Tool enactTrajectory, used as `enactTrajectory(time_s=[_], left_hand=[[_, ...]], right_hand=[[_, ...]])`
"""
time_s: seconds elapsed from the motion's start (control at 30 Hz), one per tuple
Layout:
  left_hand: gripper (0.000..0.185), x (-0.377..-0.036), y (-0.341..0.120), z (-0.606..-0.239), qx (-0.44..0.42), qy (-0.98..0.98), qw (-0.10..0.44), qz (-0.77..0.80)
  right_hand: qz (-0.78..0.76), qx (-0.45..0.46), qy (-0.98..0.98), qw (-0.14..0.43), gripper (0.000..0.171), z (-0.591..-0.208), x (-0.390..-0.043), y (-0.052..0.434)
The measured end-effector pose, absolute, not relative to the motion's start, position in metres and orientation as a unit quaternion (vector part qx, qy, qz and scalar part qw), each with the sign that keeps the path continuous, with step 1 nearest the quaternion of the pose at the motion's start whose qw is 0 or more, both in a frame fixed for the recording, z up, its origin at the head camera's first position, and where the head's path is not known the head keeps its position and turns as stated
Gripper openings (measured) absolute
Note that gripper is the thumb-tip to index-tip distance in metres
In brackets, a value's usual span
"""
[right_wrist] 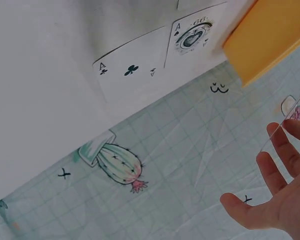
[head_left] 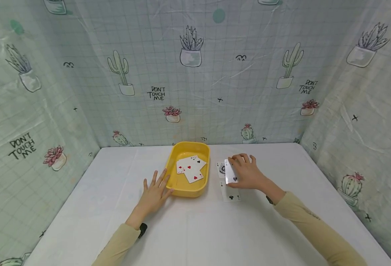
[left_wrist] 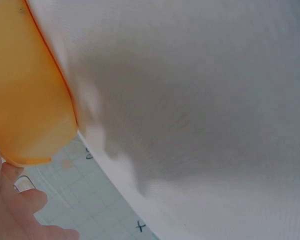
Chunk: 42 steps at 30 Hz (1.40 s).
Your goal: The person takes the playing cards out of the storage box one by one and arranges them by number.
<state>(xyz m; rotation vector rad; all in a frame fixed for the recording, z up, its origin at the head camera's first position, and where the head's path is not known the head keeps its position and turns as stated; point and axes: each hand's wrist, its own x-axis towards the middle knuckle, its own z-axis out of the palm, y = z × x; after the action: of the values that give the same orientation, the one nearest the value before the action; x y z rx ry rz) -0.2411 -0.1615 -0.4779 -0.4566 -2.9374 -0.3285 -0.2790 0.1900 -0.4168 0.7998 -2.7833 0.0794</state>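
Note:
My right hand (head_left: 248,173) pinches a white playing card (head_left: 230,173) by its edges; a black spade shows near its lower end. In the right wrist view that card (right_wrist: 276,134) appears edge-on at the fingertips. Beneath it lie an ace of spades (right_wrist: 194,39) and, nearer the front, a card with black clubs (head_left: 232,195). An ace of clubs (right_wrist: 130,72) lies beside the ace of spades, hidden behind the hand in the head view. My left hand (head_left: 154,195), fingers spread, rests at the left rim of a yellow tray (head_left: 185,190).
Several face-up cards (head_left: 190,167) with red hearts and black spades overlap inside the tray. The white table (head_left: 265,236) meets a cloth backdrop (head_left: 148,118) printed with cacti at its back and sides.

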Motion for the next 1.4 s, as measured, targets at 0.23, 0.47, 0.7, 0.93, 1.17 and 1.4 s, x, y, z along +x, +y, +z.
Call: enactTrajectory(time_s=[0.23,0.47,0.7,0.93,1.17,1.4], left_hand=[[0.062,-0.242,-0.162,-0.478,-0.152,-0.979,0.078,-0.108],[0.061,-0.243,-0.163,-0.477,-0.152,-0.979,0.082,-0.104],[0.061,-0.243,-0.163,-0.478,-0.151,-0.979,0.082,-0.106],[0.061,-0.242,-0.163,-0.48,-0.151,-0.98,0.079,-0.104],[0.062,-0.241,-0.162,-0.48,-0.15,-0.98,0.083,-0.101],[0.062,-0.242,-0.161,-0.48,-0.151,-0.98,0.076,-0.108]], right_hand=[[0.021,0.275,-0.953,0.124,0.089,-0.424,-0.273,0.202],[0.009,0.274,-0.953,0.131,0.088,-0.44,-0.268,0.216],[-0.002,0.269,-0.956,0.117,0.086,-0.456,-0.265,0.231],[-0.008,0.255,-0.963,0.084,0.086,-0.47,-0.264,0.242],[-0.005,0.247,-0.967,0.066,0.085,-0.477,-0.264,0.243],[-0.001,0.245,-0.968,0.049,0.084,-0.482,-0.266,0.243]])
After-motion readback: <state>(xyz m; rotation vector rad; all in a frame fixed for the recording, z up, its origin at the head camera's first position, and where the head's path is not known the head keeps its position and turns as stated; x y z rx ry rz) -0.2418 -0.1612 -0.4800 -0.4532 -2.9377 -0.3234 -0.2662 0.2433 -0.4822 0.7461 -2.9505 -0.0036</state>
